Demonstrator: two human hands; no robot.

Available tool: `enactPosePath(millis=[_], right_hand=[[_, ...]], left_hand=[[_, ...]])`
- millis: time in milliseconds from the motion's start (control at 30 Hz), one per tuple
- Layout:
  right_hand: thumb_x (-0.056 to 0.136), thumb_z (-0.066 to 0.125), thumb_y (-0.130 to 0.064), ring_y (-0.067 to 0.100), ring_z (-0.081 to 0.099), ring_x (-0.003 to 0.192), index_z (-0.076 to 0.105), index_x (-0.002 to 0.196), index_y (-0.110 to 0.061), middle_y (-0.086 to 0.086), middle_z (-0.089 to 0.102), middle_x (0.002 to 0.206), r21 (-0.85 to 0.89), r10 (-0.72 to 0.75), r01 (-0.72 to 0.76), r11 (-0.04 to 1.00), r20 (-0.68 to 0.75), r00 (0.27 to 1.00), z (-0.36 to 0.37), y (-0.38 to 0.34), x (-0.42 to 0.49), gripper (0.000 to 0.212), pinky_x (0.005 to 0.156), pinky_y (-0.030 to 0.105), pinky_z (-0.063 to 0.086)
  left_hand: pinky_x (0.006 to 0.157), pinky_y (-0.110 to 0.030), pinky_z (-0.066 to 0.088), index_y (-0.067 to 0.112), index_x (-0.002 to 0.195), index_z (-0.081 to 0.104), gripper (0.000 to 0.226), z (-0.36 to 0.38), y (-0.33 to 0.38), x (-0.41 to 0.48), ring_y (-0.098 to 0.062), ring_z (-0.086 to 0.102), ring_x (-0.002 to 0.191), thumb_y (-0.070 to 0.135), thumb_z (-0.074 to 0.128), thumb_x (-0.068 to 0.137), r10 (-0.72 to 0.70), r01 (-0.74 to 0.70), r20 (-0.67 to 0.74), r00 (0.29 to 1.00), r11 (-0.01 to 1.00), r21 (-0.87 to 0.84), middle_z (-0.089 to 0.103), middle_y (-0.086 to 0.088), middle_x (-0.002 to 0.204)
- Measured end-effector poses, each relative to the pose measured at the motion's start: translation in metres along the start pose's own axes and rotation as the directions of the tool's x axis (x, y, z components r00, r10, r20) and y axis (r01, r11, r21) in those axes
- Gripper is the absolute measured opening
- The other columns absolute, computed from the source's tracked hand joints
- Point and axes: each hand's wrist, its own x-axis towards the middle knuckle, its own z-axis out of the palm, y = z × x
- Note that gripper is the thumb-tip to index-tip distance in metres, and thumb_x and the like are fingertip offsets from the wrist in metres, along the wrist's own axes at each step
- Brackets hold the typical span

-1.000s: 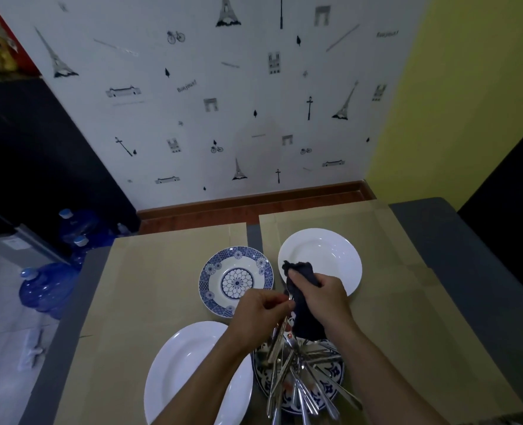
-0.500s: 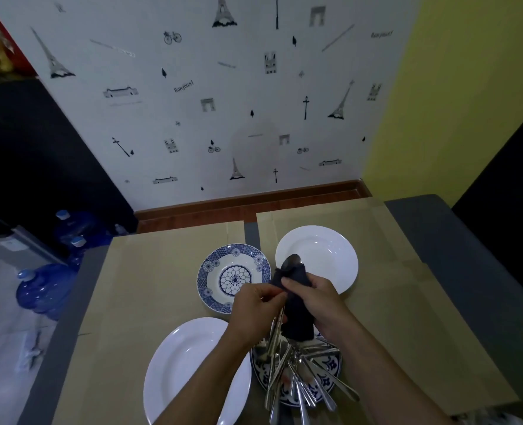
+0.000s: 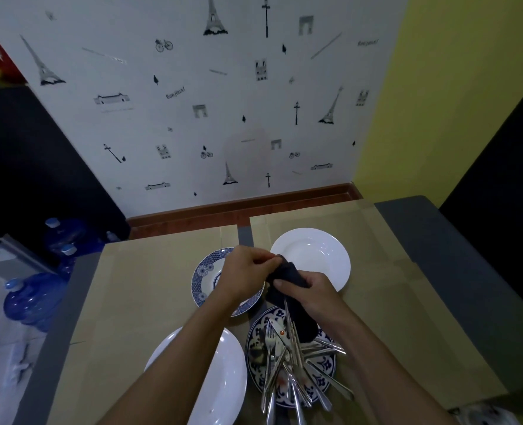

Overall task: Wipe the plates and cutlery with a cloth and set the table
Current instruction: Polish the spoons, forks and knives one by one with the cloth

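Observation:
My right hand (image 3: 313, 291) grips a dark cloth (image 3: 289, 273) wrapped round a spoon, whose thin handle (image 3: 286, 308) pokes out below the cloth. My left hand (image 3: 246, 273) pinches the spoon's upper end at the top of the cloth; that end is hidden. Both hands hover over the table's middle. Under them a blue patterned plate (image 3: 254, 335) carries a pile of several forks, spoons and knives (image 3: 287, 363). A second blue patterned plate (image 3: 203, 280) lies partly under my left hand. One white plate (image 3: 315, 253) sits at the back right, another (image 3: 220, 381) near my left forearm.
Brown paper mats (image 3: 149, 286) cover the grey table (image 3: 456, 271). The wall stands close behind the table's far edge. Blue water bottles (image 3: 30, 299) stand on the floor to the left.
My left hand rose from the spoon's lower handle to its top end. The spoon bowl seen half a second ago is now covered by the cloth and my fingers. My right hand slid down the spoon.

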Motion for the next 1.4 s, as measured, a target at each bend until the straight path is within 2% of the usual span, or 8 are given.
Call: enactPosePath(millis=[200,300,400,567,733,1033,1167,1400], right_hand=[[0.089,0.079,-0.015,0.025,0.075,0.087,0.077,0.106,-0.005,0.016,0.079,0.1,-0.029,0.06,-0.056,0.998,0.184,0.981,-0.004,0.006,-0.017,0.02,0.074,0.031,0.06],[0.087,0.082,-0.017,0.026,0.076,0.082,0.079,0.099,-0.006,0.015,0.08,0.093,-0.13,0.068,-0.043,0.991,0.195,0.978,-0.009,0.014,-0.019,0.016,0.077,0.037,0.062],[0.086,0.082,-0.028,0.018,0.068,0.062,0.078,0.083,-0.012,0.01,0.077,0.078,-0.301,-0.01,0.032,0.953,0.073,0.997,-0.007,0.013,-0.013,0.016,0.063,0.036,0.056],[0.101,0.06,-0.034,0.016,0.062,0.067,0.067,0.081,-0.023,-0.001,0.071,0.075,-0.584,-0.218,0.198,0.787,0.038,0.975,0.002,0.0,0.0,0.024,0.062,0.034,0.046],[0.105,0.057,-0.03,0.0,0.062,0.065,0.066,0.079,-0.031,-0.014,0.07,0.073,-0.395,-0.146,0.173,0.902,0.097,0.985,-0.005,0.001,-0.004,0.027,0.067,0.024,0.049],[0.078,0.077,-0.049,0.016,0.068,0.064,0.08,0.08,-0.012,0.006,0.075,0.071,0.0,-0.163,0.164,0.986,-0.142,0.976,0.004,-0.006,-0.003,0.036,0.061,0.028,0.056],[0.091,0.07,-0.056,0.032,0.075,0.078,0.079,0.08,-0.02,0.007,0.074,0.073,0.061,-0.085,0.099,0.993,-0.194,0.977,0.006,-0.006,0.005,0.038,0.079,0.049,0.064],[0.086,0.08,-0.037,0.032,0.076,0.089,0.081,0.095,-0.017,0.01,0.08,0.09,0.148,-0.003,0.016,0.989,-0.089,0.996,-0.008,-0.017,0.003,0.021,0.082,0.045,0.061]], left_hand=[[0.07,-0.031,0.059,0.012,0.098,0.079,0.014,-0.01,0.001,0.009,-0.011,0.071,0.071,0.021,0.072,0.09,-0.048,0.01,-0.315,0.948,0.993,-0.121,0.076,0.001,0.079],[0.057,-0.018,0.052,0.013,0.096,0.079,0.013,-0.008,-0.001,0.005,0.002,0.064,0.057,0.021,0.072,0.091,-0.055,0.021,-0.374,0.926,0.995,-0.093,0.074,0.006,0.073],[0.054,-0.008,0.049,0.012,0.087,0.08,0.013,0.0,-0.001,-0.004,0.006,0.065,0.055,0.017,0.069,0.092,-0.067,0.032,-0.319,0.945,0.993,-0.114,0.069,0.015,0.06],[0.065,-0.03,0.06,0.032,0.07,0.073,0.024,0.01,0.002,-0.009,-0.007,0.067,0.061,0.024,0.067,0.092,-0.093,0.058,-0.2,0.975,0.982,-0.179,0.072,0.006,0.065],[0.075,-0.026,0.054,0.017,0.094,0.078,0.024,-0.001,0.001,-0.005,-0.016,0.067,0.083,0.037,0.064,0.095,-0.253,0.259,0.07,0.965,0.881,-0.397,0.077,-0.001,0.088],[0.063,-0.021,0.044,0.006,0.09,0.078,0.02,-0.004,0.007,-0.006,-0.011,0.049,0.065,0.024,0.069,0.092,-0.215,0.254,0.135,0.967,0.816,-0.519,0.059,-0.004,0.07],[0.073,-0.026,0.052,0.008,0.089,0.078,0.022,-0.003,0.009,-0.012,-0.014,0.06,0.072,0.021,0.062,0.096,-0.149,0.25,0.241,0.959,0.846,-0.471,0.072,-0.012,0.079],[0.076,-0.024,0.052,0.004,0.099,0.078,0.023,0.003,0.009,-0.014,-0.02,0.06,0.082,0.015,0.057,0.099,-0.143,0.245,0.229,0.963,0.818,-0.52,0.073,-0.016,0.09]])
